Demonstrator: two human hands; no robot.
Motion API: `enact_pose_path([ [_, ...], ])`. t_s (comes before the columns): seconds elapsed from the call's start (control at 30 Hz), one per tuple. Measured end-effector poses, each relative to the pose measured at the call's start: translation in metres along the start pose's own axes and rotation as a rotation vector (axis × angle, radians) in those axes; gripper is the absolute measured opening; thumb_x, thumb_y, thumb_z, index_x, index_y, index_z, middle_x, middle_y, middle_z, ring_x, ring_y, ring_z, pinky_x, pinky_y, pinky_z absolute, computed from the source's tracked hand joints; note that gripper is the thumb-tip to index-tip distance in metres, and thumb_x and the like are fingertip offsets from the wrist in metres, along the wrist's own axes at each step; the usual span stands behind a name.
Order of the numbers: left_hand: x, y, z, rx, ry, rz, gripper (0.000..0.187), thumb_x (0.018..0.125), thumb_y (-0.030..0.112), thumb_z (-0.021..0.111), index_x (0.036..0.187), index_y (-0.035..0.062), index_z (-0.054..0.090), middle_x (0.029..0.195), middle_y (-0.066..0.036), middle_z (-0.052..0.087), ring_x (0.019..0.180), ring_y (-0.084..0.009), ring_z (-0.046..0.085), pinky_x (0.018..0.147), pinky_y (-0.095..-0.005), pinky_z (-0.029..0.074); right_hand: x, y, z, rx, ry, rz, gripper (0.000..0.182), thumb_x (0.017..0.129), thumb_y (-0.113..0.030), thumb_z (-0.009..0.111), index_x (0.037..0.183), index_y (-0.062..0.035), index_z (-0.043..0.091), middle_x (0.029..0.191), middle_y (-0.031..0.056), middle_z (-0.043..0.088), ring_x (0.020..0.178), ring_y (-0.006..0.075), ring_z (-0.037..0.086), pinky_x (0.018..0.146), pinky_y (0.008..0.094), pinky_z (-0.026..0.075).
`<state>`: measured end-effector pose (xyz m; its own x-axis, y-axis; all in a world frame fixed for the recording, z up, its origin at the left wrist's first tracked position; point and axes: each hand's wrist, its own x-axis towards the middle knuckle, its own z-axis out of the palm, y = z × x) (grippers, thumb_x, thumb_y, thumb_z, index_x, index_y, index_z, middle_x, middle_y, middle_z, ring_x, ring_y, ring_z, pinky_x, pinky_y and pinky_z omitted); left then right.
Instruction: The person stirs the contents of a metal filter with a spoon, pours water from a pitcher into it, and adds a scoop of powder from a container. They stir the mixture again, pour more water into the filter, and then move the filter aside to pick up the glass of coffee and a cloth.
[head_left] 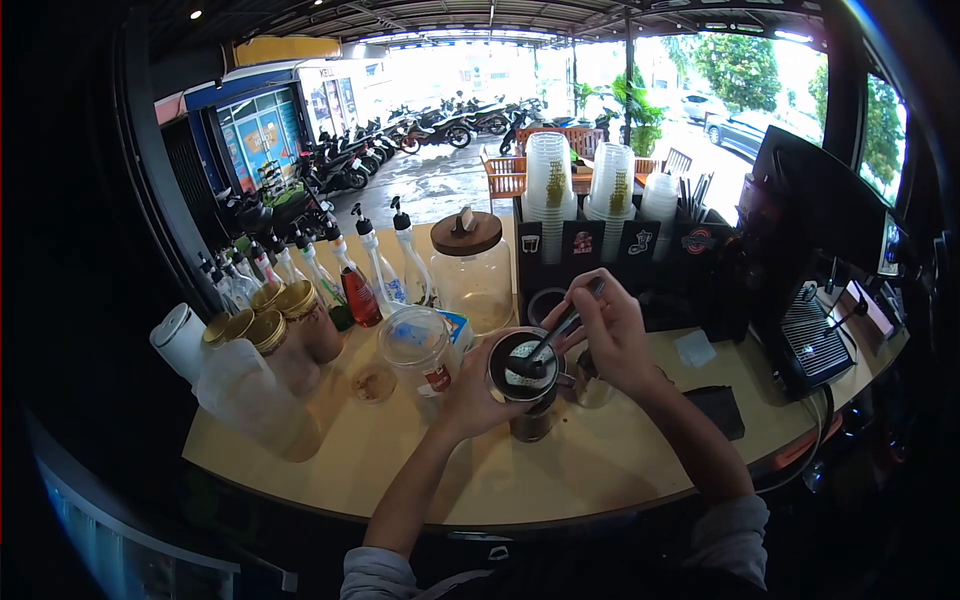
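My left hand [472, 396] is wrapped round a metal pitcher [502, 354] with a dark inside and a pale, speckled round patch at its middle. In my right hand [616, 335] is a dark spoon [546, 344], pinched near the top of its handle and slanting down into the pitcher. Just below the pitcher, a small glass jar [530, 425] with dark contents stands on the counter, partly hidden. An open clear plastic tub [413, 340] is left of my left hand. Under my right hand, a clear container [593, 391] is partly covered.
Pump bottles [365, 295] and gold-lidded jars [297, 300] line the counter's left side. A wood-lidded glass jar [468, 270] stands behind. Stacked plastic cups [549, 180] sit in a black holder [590, 243]. At right are a dark cloth [716, 411] and a monitor [815, 205].
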<state>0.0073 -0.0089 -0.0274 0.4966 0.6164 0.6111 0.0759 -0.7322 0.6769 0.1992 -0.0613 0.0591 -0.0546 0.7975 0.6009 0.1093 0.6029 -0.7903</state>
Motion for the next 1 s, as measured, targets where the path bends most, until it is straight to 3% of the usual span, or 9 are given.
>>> enact_pose_path([
  [0.1,-0.002,0.001,0.003,0.027,0.029,-0.054,0.086,0.060,0.022,0.086,0.133,0.0088,0.044,0.125,-0.012,0.057,0.118,-0.0248,0.056,0.101,-0.0376,0.044,-0.007,-0.002,0.004,-0.071,-0.085,0.016,0.020,0.104,-0.019,0.039,0.102,0.0006,0.043,0.081,0.0150,0.066,0.066,0.0146,0.067,0.056,0.0234,0.057],
  [0.2,-0.002,-0.002,0.004,-0.021,0.028,-0.039,0.087,0.060,0.024,0.086,0.134,0.0108,0.043,0.127,-0.011,0.056,0.121,-0.0266,0.053,0.103,-0.0394,0.043,-0.004,0.003,-0.001,-0.012,0.038,-0.019,0.020,0.104,-0.018,0.038,0.102,0.0009,0.043,0.081,0.0156,0.066,0.066,0.0147,0.068,0.056,0.0234,0.057],
  [0.33,-0.005,-0.001,0.002,0.079,0.030,-0.102,0.087,0.061,0.025,0.086,0.135,0.0139,0.043,0.130,-0.010,0.054,0.124,-0.0290,0.050,0.104,-0.0412,0.040,-0.012,0.004,0.000,0.011,-0.040,0.071,0.020,0.104,-0.018,0.036,0.101,-0.0002,0.043,0.082,0.0157,0.065,0.064,0.0146,0.067,0.055,0.0238,0.057],
  [0.53,-0.004,0.008,0.005,0.078,0.014,-0.091,0.086,0.061,0.026,0.086,0.135,0.0174,0.044,0.132,-0.008,0.053,0.125,-0.0304,0.047,0.105,-0.0418,0.039,-0.012,0.005,0.005,0.058,0.097,-0.003,0.019,0.104,-0.018,0.039,0.101,0.0004,0.045,0.083,0.0146,0.067,0.066,0.0133,0.067,0.057,0.0242,0.057],
  [0.7,-0.004,-0.003,0.015,-0.048,0.139,0.028,0.087,0.059,0.025,0.090,0.131,0.0092,0.045,0.127,-0.010,0.056,0.116,-0.0262,0.056,0.101,-0.0382,0.043,-0.014,0.008,0.008,0.124,0.223,-0.026,0.017,0.103,-0.016,0.041,0.103,0.0012,0.044,0.086,0.0141,0.066,0.068,0.0129,0.067,0.058,0.0240,0.057],
  [0.8,-0.007,-0.005,0.021,-0.085,0.250,-0.003,0.085,0.058,0.024,0.091,0.128,0.0053,0.046,0.123,-0.012,0.058,0.113,-0.0243,0.058,0.100,-0.0372,0.045,-0.020,0.011,0.014,0.174,0.165,0.027,0.017,0.103,-0.016,0.040,0.103,0.0012,0.043,0.086,0.0135,0.064,0.069,0.0137,0.067,0.060,0.0246,0.058],
  [1.0,-0.007,0.001,0.021,-0.039,0.217,-0.013,0.084,0.058,0.022,0.092,0.126,0.0052,0.047,0.120,-0.011,0.058,0.113,-0.0239,0.058,0.098,-0.0376,0.047,-0.022,0.005,0.017,0.218,0.178,-0.054,0.014,0.102,-0.011,0.043,0.101,0.0030,0.042,0.088,0.0134,0.063,0.080,0.0146,0.067,0.070,0.0271,0.060],
])
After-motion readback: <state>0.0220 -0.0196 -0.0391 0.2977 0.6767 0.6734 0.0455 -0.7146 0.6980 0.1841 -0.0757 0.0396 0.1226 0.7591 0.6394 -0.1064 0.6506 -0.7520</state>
